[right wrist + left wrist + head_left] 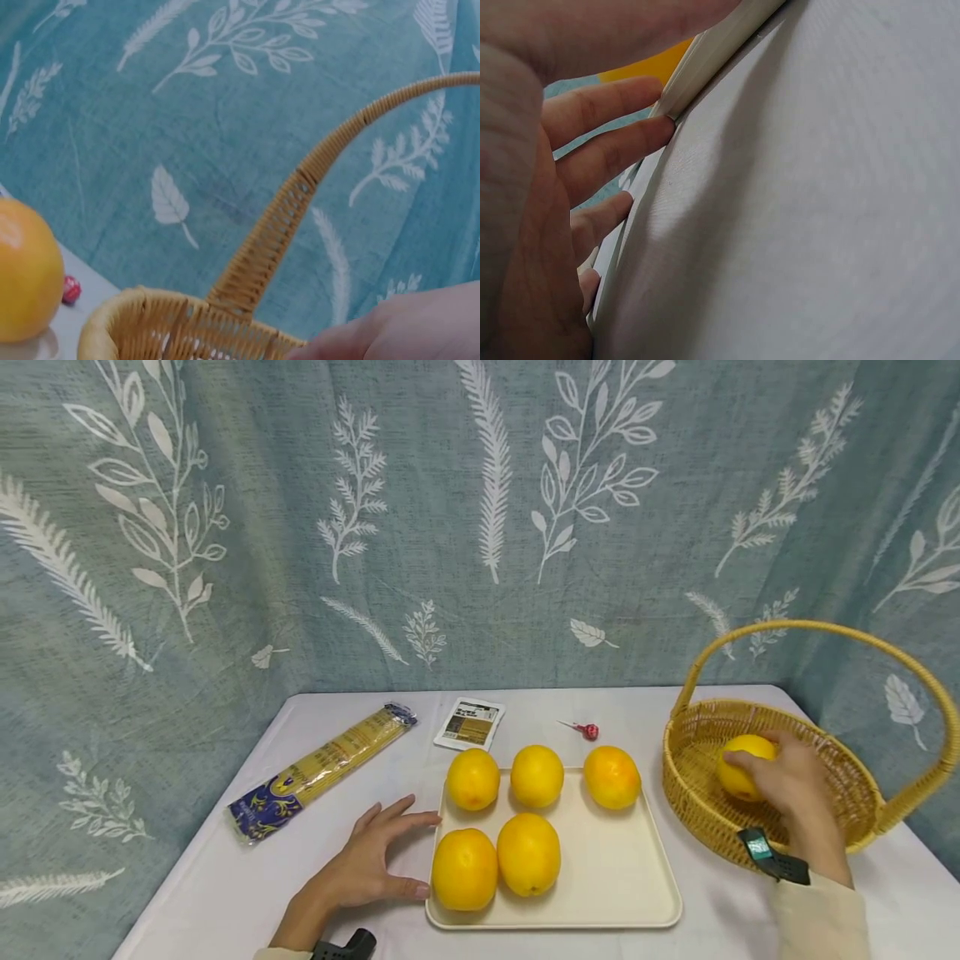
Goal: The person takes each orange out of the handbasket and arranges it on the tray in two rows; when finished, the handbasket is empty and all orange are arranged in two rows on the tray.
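Note:
My right hand [798,774] reaches into a wicker basket [693,810] and grips an orange [742,767] low inside it; the orange's right side is hidden by the fingers. In the right wrist view only part of that hand [409,326] shows, beside the basket's rim and handle [266,232]. On the left, my left hand [367,860] lies with fingers spread and thumb at the left edge of a cream tray [600,893]. Several oranges [528,854] sit on the tray, mostly toward its left and back. The left wrist view shows the relaxed fingers [615,154] along the tray's side.
A pack of spaghetti [322,768] lies slanted at the left. Behind the tray are a white sachet [470,723] and a red lollipop [588,731]. The basket's tall handle [825,628] arches over the right hand. A patterned curtain [450,527] hangs behind the table.

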### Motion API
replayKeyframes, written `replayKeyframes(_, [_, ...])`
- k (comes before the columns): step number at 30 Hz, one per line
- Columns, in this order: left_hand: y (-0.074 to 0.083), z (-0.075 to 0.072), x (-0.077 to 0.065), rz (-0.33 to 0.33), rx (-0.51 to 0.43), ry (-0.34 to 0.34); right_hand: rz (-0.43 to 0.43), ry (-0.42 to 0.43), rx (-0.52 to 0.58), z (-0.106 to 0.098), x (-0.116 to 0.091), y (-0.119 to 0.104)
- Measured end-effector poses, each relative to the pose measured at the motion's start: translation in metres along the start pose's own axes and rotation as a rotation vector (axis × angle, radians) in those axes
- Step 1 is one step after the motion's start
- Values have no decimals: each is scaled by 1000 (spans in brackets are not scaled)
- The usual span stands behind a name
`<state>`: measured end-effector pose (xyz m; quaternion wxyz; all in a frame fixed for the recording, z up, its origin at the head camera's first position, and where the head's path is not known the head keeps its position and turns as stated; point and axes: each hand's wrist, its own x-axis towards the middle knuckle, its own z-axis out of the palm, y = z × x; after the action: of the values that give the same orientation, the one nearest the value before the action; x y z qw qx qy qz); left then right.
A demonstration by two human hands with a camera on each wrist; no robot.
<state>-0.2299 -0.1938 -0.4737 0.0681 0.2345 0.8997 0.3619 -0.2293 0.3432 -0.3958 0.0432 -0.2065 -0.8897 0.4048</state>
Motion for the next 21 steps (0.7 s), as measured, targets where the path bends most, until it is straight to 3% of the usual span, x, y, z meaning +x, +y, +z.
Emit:
replayKeyframes(6, [-2,2,1,13,3,0,-98,85,46,3,-5,-17])
replayKeyframes(14, [-3,3,-3,-13,5,-15,-315,196,20,15,-24,-45])
replayKeyframes(21, [-4,-2,-3,17,4,-6,-433,185,22,21,-37,-66])
